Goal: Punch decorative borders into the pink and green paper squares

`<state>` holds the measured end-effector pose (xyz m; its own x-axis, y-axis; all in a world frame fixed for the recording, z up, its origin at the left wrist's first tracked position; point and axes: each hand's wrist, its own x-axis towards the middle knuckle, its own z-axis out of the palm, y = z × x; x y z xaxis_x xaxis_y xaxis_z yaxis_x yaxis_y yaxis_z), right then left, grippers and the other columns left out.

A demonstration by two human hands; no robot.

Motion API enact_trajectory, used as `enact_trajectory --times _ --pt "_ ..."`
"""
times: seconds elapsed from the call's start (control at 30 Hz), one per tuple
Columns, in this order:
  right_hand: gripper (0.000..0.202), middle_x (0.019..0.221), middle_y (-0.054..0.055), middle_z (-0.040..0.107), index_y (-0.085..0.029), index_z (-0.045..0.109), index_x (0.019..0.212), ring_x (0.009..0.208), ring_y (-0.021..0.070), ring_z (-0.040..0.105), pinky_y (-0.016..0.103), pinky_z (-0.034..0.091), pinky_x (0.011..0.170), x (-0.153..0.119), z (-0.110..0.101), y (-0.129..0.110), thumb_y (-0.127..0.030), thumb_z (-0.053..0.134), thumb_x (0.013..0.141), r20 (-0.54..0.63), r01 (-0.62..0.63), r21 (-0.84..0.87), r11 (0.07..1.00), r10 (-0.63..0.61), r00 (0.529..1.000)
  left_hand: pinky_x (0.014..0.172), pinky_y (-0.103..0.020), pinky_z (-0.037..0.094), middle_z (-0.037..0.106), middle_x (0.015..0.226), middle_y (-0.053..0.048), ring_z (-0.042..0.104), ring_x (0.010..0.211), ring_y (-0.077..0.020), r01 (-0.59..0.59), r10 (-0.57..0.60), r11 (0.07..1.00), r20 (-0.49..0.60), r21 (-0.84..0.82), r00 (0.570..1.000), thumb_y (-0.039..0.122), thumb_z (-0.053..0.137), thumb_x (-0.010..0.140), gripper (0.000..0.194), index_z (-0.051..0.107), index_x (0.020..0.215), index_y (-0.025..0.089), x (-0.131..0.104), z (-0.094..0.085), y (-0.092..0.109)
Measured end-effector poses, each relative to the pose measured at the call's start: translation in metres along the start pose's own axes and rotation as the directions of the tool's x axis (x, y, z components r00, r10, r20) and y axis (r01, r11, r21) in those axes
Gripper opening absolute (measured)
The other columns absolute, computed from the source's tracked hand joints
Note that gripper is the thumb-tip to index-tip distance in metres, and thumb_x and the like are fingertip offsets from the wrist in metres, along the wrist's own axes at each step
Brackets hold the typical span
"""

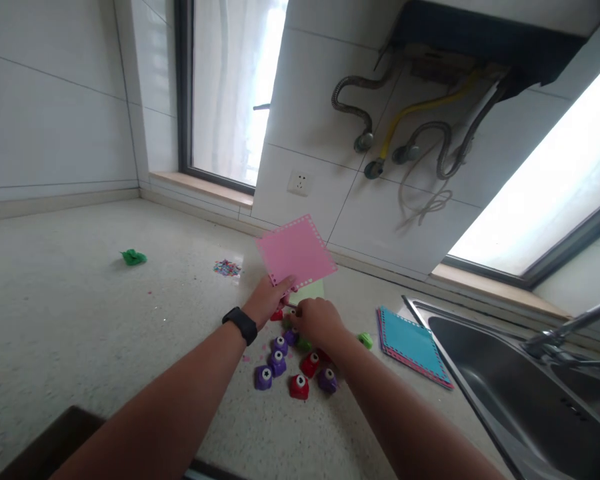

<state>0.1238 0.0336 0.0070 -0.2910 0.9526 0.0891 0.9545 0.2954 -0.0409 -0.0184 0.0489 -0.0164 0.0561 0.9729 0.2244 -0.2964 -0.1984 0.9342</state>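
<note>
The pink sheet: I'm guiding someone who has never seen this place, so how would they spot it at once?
Find the wall socket above the pale counter. Below it, the left hand, a black band at its wrist, grips the hole-edged pink sheet. Unlike the blue-topped stack lying beside the sink, this sheet is pink and held up in a hand.

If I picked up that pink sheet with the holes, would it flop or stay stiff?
The pink sheet would probably stay fairly stiff, since it looks flat while the left hand holds it near a corner. It's likely light, because it looks thin. Its edges might tear more easily, as little holes run along them.
</note>
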Motion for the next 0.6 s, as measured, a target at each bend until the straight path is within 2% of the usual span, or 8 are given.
enact_trajectory --times 0.13,0.2,0.23,0.3,0.37,0.43,0.53,0.6 --pt "0.019 0.085 0.011 0.075 -0.019 0.072 0.088 0.080 0.0243 0.070 0.032 0.044 0.066 -0.007 -0.003 0.017 -0.034 0.060 0.086 -0.041 -0.017 0.110 0.994 0.022 0.999 0.040 -0.018 0.029 0.050 0.052 0.004 0.040 0.041 -0.0054 0.007 -0.007 1.000 0.027 0.002 1.000 0.051 0.067 0.082 0.040 0.059 0.071 0.014 -0.001 0.001 -0.001" --pt "0.017 0.089 0.010 0.075 -0.018 0.067 0.092 0.081 0.0222 0.070 0.031 0.047 0.068 -0.014 -0.007 0.031 -0.032 0.059 0.088 -0.114 -0.032 0.363 0.931 0.078 0.990 0.040 -0.018 0.029 0.052 0.054 0.004 0.040 0.042 -0.0053 0.018 -0.019 1.000 0.043 0.010 0.999 0.052 0.067 0.083 0.040 0.061 0.075 0.013 -0.002 0.002 -0.002" --pt "0.018 0.086 0.009 0.074 -0.018 0.064 0.092 0.078 0.0220 0.071 0.032 0.048 0.067 -0.019 -0.008 0.039 -0.034 0.060 0.088 -0.138 -0.038 0.566 0.823 0.141 0.980 0.040 -0.018 0.029 0.053 0.056 0.003 0.040 0.042 -0.0053 0.027 -0.028 0.999 0.053 0.019 0.998 0.052 0.067 0.083 0.040 0.061 0.077 0.013 -0.003 0.002 -0.003" --pt "0.024 0.085 0.007 0.072 -0.019 0.056 0.094 0.075 0.0221 0.072 0.033 0.052 0.066 -0.029 -0.011 0.056 -0.041 0.063 0.088 -0.134 -0.003 0.870 0.492 0.242 0.961 0.040 -0.018 0.028 0.055 0.057 0.003 0.040 0.041 -0.0052 0.048 -0.051 0.998 0.074 0.044 0.996 0.054 0.066 0.083 0.041 0.062 0.080 0.013 -0.005 0.003 -0.004" --pt "0.030 0.089 0.004 0.070 -0.020 0.054 0.094 0.080 0.0219 0.073 0.035 0.055 0.073 -0.040 -0.013 0.071 -0.041 0.073 0.081 -0.160 0.100 0.971 0.218 0.278 0.947 0.039 -0.018 0.027 0.056 0.057 0.002 0.039 0.040 -0.0051 0.075 -0.081 0.995 0.103 0.068 0.991 0.055 0.065 0.083 0.042 0.062 0.082 0.014 -0.007 0.004 -0.005" --pt "0.034 0.090 0.001 0.068 -0.021 0.055 0.093 0.082 0.0203 0.073 0.036 0.055 0.078 -0.051 -0.012 0.082 -0.038 0.079 0.077 -0.185 0.188 0.982 0.020 0.314 0.931 0.040 -0.018 0.026 0.056 0.057 0.003 0.039 0.040 -0.0050 0.084 -0.094 0.993 0.133 0.082 0.987 0.054 0.066 0.083 0.040 0.062 0.082 0.014 -0.009 0.005 -0.006" --pt "0.032 0.089 0.000 0.067 -0.022 0.055 0.093 0.084 0.0196 0.073 0.036 0.055 0.083 -0.064 -0.011 0.089 -0.037 0.079 0.077 -0.191 0.270 0.946 -0.181 0.363 0.912 0.041 -0.018 0.025 0.057 0.057 0.002 0.040 0.042 -0.0051 0.091 -0.108 0.990 0.160 0.105 0.981 0.051 0.068 0.083 0.038 0.063 0.081 0.014 -0.012 0.008 -0.008" --pt "0.031 0.090 0.000 0.067 -0.022 0.054 0.093 0.085 0.0196 0.073 0.037 0.055 0.084 -0.069 -0.010 0.087 -0.037 0.078 0.079 -0.221 0.315 0.928 -0.198 0.388 0.895 0.042 -0.018 0.027 0.057 0.058 0.002 0.041 0.043 -0.0056 0.103 -0.119 0.989 0.163 0.105 0.979 0.049 0.069 0.082 0.036 0.062 0.080 0.014 -0.013 0.010 -0.009"
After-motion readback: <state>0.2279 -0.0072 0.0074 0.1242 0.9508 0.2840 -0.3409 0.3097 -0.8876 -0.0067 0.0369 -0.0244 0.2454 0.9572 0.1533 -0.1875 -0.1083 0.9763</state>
